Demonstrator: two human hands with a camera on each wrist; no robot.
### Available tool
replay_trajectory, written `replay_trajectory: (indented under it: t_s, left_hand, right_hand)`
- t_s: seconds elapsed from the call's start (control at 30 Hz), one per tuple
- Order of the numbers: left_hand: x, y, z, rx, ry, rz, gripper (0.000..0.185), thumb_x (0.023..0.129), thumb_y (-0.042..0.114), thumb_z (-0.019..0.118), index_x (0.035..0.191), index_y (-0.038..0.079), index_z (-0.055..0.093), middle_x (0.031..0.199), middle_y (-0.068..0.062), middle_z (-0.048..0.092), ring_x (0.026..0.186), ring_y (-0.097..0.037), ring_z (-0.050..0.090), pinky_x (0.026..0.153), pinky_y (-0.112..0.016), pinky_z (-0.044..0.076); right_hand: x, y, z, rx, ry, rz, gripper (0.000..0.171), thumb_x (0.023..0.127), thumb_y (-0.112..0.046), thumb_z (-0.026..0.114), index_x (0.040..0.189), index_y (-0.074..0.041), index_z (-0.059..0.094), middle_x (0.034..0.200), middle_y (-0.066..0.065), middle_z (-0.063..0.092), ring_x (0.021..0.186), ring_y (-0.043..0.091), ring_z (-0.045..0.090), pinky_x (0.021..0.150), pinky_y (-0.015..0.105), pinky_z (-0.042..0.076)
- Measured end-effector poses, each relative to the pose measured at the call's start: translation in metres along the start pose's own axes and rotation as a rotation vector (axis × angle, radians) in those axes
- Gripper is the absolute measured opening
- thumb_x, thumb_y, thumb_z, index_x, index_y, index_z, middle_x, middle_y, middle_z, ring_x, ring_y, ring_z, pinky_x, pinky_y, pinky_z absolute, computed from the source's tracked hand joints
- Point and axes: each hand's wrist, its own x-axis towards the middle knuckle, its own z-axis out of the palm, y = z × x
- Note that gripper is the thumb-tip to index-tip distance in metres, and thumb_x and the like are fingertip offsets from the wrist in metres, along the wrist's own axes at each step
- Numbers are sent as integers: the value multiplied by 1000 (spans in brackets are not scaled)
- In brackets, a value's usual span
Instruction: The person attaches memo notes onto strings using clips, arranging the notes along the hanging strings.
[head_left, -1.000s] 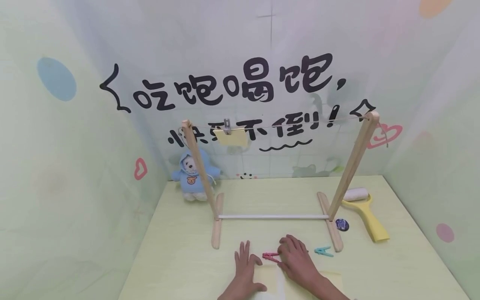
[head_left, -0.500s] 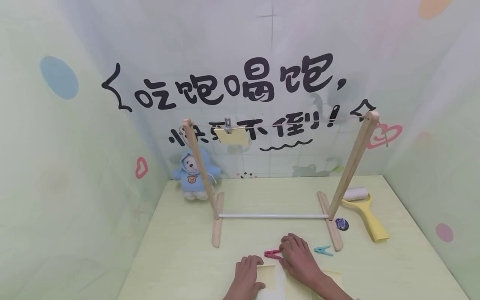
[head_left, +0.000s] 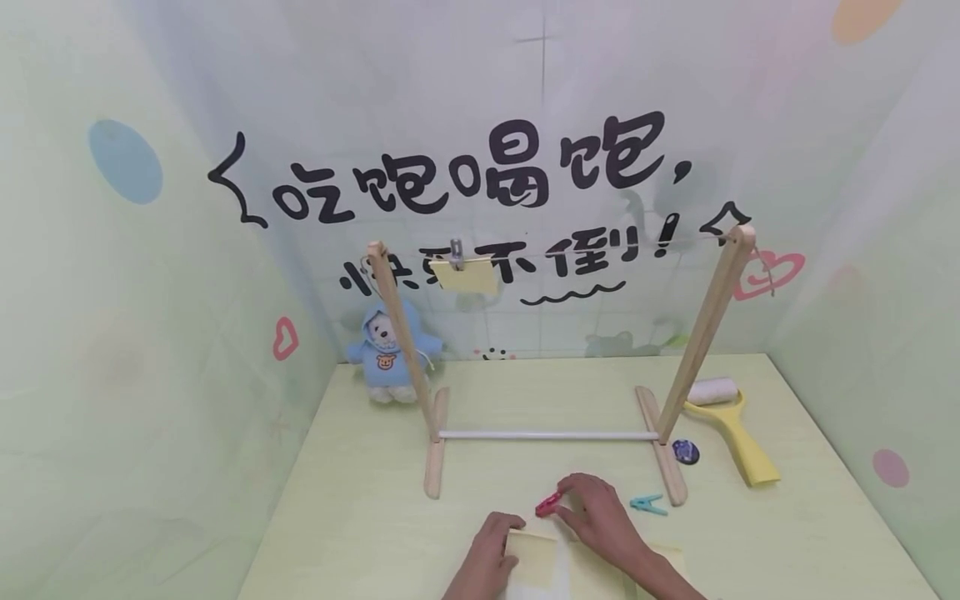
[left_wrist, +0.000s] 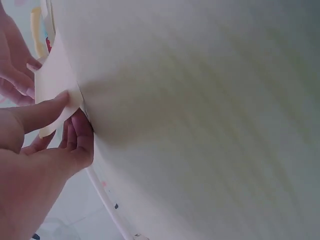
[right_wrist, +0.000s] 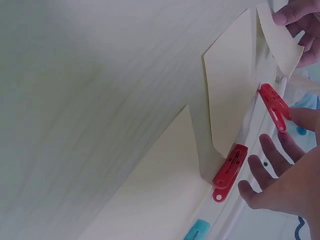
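My left hand (head_left: 486, 557) pinches a pale yellow paper slip (head_left: 536, 560) at its edge. The left wrist view shows the thumb on its upper face and the fingers behind; the slip (left_wrist: 55, 80) bends slightly. My right hand (head_left: 606, 525) holds a red clothespin (head_left: 548, 504) between thumb and index finger, just past the slip's far edge. In the right wrist view the other fingers are spread apart, and a second red clothespin (right_wrist: 230, 172) lies under them on the table. Two more yellow slips lie flat, one nearer (right_wrist: 232, 85) the held slip and one farther (right_wrist: 155, 185).
A teal clothespin (head_left: 648, 504) lies right of my right hand. Behind stands a wooden rack (head_left: 708, 342) with a string, where a metal clip (head_left: 456, 254) holds a yellow note (head_left: 472, 277). Around it are a plush toy (head_left: 386, 362), a yellow lint roller (head_left: 742, 442) and a dark disc (head_left: 686, 452).
The left fingers, stretched out a second ago, have curled onto the slip and lifted its edge. The red clothespin has turned in my right hand, and its visible legs have come together.
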Motion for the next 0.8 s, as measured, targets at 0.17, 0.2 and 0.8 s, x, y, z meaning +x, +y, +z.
replay_trajectory:
  t_s: [0.17,0.2,0.8]
  left_hand:
    - [1,-4,-3,-157,77,-4,31,85,-3,72,112,9,62,117,-7,58,88,2,59,75,-17,55]
    - [1,-4,-3,-164,100,10,28,85,-3,73,109,8,64,118,-9,60,89,0,62,77,-17,56]
    - [30,27,-34,-332,290,-117,13,91,25,74,98,14,73,113,-5,65,97,-2,59,84,-17,52]
  right_hand:
    - [3,2,-2,277,-97,104,22,86,-10,78,105,-9,66,93,-2,76,86,12,65,64,22,47]
    - [4,2,-3,315,-117,123,21,89,-11,75,106,-8,65,93,-1,76,86,10,64,62,20,45]
    - [52,-6,-58,216,48,-178,23,82,3,75,101,-7,67,104,9,66,101,22,62,91,26,50]
